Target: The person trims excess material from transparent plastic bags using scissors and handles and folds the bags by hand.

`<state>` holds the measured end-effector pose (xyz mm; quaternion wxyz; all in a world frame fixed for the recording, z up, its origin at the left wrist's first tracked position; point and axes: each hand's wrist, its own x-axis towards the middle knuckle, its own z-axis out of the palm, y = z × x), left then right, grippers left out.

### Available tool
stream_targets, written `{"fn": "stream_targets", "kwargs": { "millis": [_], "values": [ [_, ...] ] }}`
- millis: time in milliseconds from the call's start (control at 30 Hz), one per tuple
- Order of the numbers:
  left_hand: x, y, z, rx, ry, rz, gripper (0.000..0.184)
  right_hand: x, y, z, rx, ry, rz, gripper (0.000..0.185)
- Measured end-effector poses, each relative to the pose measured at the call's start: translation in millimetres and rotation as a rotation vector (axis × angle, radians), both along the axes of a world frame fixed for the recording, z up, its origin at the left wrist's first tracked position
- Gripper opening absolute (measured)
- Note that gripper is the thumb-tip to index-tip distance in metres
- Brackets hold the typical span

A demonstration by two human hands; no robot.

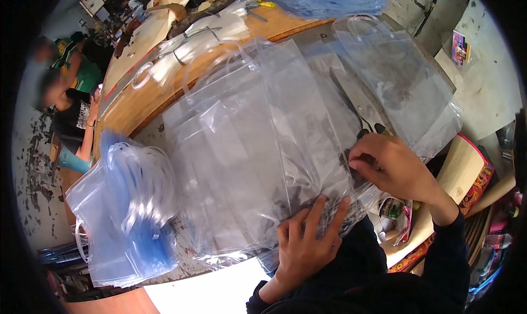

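Clear bags [236, 149]: smooth, glossy see-through plastic, rectangular, overlapping, crinkling along near edge; lying toward 11 o'clock from left hand, 9 o'clock from right
Left hand [310, 234]: spreading fingers wide, resting on bags' near edge
Right hand [392, 166]: curling fingers narrow; cannot tell if gripping anything
Scissors [362, 133]: lying at right hand's 11 o'clock
Bluish pile [132, 204]: looped handles bunching, left hand's 9 o'clock
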<state>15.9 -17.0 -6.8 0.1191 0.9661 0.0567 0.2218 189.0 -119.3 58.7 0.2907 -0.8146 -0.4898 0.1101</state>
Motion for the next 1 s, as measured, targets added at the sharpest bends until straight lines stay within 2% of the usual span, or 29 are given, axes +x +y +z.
{"fn": "stream_targets", "kwargs": {
  "millis": [100,167,300,367,400,467,500,600,667,733,800,867,900,933,1000],
  "values": [
    [1,0,0,0.006,0.006,-0.002,0.057,0,2,3,-0.025,0.147,-0.049,0.008],
    [1,0,0,0.004,0.017,-0.009,0.058,1,2,-3,0.032,-0.023,0.026,0.007],
    [-2,0,-3,0.051,0.034,-0.008,0.059,8,2,-2,0.057,-0.056,0.092,0.008],
    [-3,-1,-4,0.061,0.047,-0.008,0.059,14,4,-2,-0.005,-0.304,0.251,0.013],
    [-3,-1,-4,0.073,0.052,-0.011,0.059,15,5,-3,-0.01,-0.303,0.254,0.013],
    [-3,-1,-6,0.099,0.045,-0.008,0.059,18,8,-7,0.006,-0.52,0.253,0.016],
    [-3,-1,-7,0.132,0.039,-0.006,0.059,20,10,-7,-0.001,-0.519,0.252,0.016],
    [-3,-1,-5,0.129,0.052,-0.004,0.057,39,21,-7,0.028,-0.601,0.21,0.016],
    [-3,-1,-7,0.13,0.052,-0.006,0.057,59,31,-13,0.135,-0.87,0.152,0.025],
    [-3,1,-7,0.137,0.049,-0.012,0.057,84,44,2,-0.006,-0.801,0.083,0.02],
    [-4,0,-7,0.135,0.054,-0.008,0.052,129,57,-8,0.156,-1.124,-0.039,0.015],
    [-5,-1,-8,0.15,0.044,-0.001,0.05,207,55,5,0.08,-0.98,-0.335,0.01],
    [-3,0,-9,0.164,0.021,0.013,0.048,198,60,21,0.086,-0.98,-0.342,0.01],
    [-1,1,-7,0.168,0.019,0.011,0.048,180,68,48,-0.008,-0.911,-0.378,0.018],
    [2,0,-3,0.139,-0.035,0.045,0.037,155,64,61,-0.107,-0.836,-0.411,0.029]
  ]
}}
